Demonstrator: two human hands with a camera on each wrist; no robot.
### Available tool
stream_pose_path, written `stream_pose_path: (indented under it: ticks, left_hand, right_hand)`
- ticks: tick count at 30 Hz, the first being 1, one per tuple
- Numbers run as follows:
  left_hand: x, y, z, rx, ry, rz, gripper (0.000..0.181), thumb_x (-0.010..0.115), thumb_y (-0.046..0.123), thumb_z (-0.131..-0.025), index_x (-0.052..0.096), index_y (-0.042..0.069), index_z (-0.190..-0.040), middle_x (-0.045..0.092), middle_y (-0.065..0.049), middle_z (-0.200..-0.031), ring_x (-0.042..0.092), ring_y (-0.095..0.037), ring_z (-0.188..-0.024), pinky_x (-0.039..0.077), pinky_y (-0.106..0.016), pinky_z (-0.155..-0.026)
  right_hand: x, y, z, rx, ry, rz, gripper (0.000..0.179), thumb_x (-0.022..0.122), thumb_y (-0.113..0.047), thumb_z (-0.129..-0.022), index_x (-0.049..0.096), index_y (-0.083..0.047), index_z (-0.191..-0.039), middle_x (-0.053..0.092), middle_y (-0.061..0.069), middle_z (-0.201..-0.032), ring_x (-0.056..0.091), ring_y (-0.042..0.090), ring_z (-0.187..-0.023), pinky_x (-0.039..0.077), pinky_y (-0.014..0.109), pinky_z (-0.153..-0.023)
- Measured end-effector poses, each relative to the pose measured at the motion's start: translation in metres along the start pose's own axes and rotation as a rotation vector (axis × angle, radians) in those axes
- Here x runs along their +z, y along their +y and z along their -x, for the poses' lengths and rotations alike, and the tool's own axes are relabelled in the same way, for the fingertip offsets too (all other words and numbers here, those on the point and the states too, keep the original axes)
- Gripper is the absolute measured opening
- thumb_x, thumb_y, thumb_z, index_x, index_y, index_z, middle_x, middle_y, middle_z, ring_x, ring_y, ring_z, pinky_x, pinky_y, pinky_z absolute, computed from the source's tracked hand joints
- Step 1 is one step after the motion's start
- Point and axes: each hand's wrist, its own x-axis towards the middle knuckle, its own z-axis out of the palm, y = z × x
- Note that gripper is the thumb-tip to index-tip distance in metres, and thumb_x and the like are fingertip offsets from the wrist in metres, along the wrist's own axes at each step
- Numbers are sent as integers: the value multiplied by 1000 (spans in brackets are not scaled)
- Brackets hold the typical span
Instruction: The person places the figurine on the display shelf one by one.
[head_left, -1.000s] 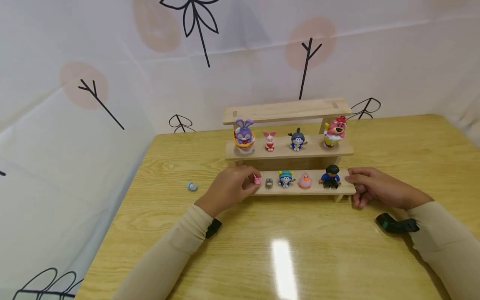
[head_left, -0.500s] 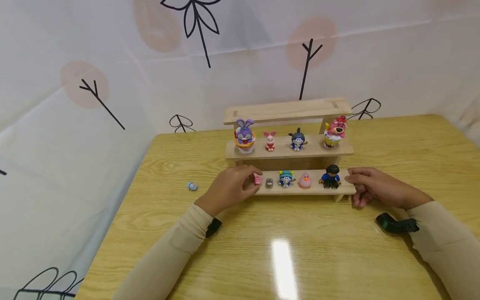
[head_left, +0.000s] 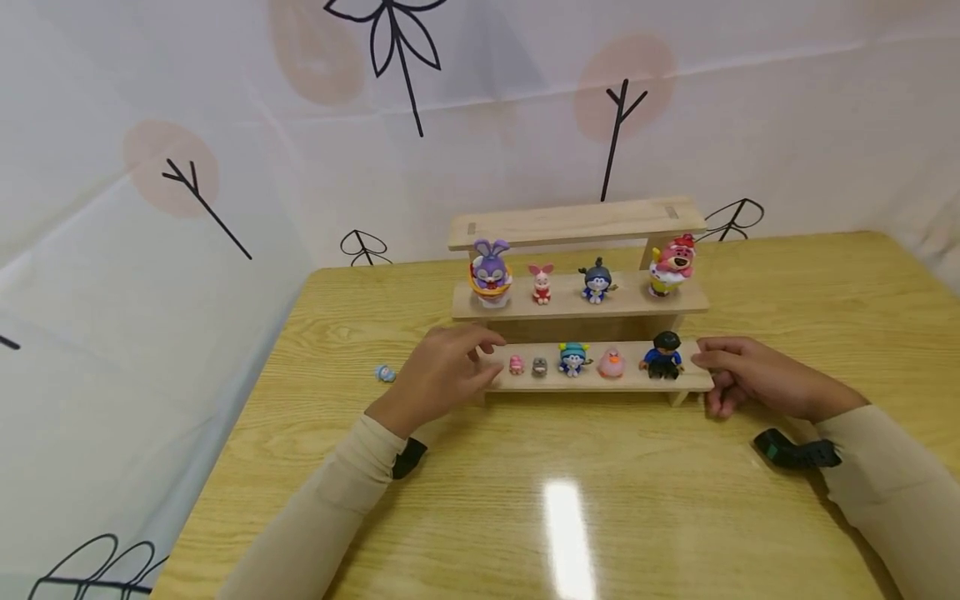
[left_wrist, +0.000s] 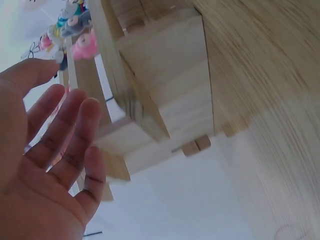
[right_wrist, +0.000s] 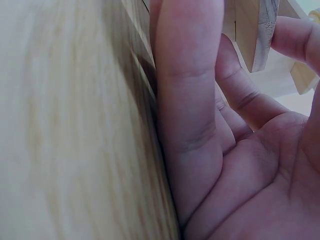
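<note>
My left hand (head_left: 442, 375) hovers over the left end of the lower tier of a wooden display shelf (head_left: 588, 387), thumb and forefinger apart with nothing between them. Just right of the fingertips stands a small pink figurine (head_left: 517, 365); the left wrist view shows the pink figurine (left_wrist: 85, 45) beyond the thumb. At the opposite end, my right hand (head_left: 757, 375) grips the lower board's end between thumb and fingers, and the right wrist view has the board (right_wrist: 260, 45) between them. That tier also bears a grey figurine (head_left: 540, 367), a blue-hatted one (head_left: 573, 360), a pink duck (head_left: 612, 363) and a dark-haired toy person (head_left: 663, 357).
Above, the middle tier (head_left: 577, 310) carries a purple rabbit (head_left: 491, 273), a pink piglet (head_left: 542, 285), a dark-haired figurine (head_left: 597, 282) and a pink bear (head_left: 672, 265). A light-blue figurine (head_left: 386, 373) lies on the table left of the shelf. Patterned cloth (head_left: 517, 150) hangs behind.
My left hand has let go of the small pink figurine and drawn back to the left; the figurine stays on the board. My right hand keeps its place at the shelf's end.
</note>
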Motion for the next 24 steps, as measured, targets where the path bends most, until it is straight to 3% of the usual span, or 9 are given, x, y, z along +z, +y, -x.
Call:
stream_pose_path:
  ticks: [5, 11, 18, 24]
  left_hand:
    - [-9, -10, 10, -27, 37, 54, 25, 72, 23, -94, 71, 13, -116, 73, 0, -102, 65, -12, -82, 54, -34, -81]
    - [-16, -24, 21, -73, 55, 26, 24, 69, 23, -96, 72, 15, -119, 72, 0, -102, 64, -13, -82, 53, -34, -76]
    - [-25, -44, 31, -198, 28, 5, 26, 64, 28, -99, 70, 14, -121, 71, -3, -107, 65, -18, -87, 53, -37, -74]
    - [-33, -63, 39, -273, -1, 21, 26, 61, 28, -101, 68, 15, -122, 69, -3, -109, 66, -21, -91, 53, -37, -71]
  right_hand:
    - [1, 1, 1, 2, 1, 3, 73, 33, -33, -111, -4, 13, -154, 70, 7, -78, 69, 18, -70, 60, 40, -69]
    - [1, 1, 1, -4, 5, -1, 74, 34, -33, -111, -6, 13, -154, 70, 7, -78, 69, 18, -70, 60, 39, -69]
    - [1, 2, 2, 8, 9, 8, 77, 33, -34, -111, -14, 11, -153, 71, 8, -79, 69, 18, -70, 60, 38, -70]
    - [2, -1, 2, 13, 28, 19, 78, 34, -34, -111, -13, 11, -153, 70, 8, -79, 69, 19, -71, 60, 39, -71]
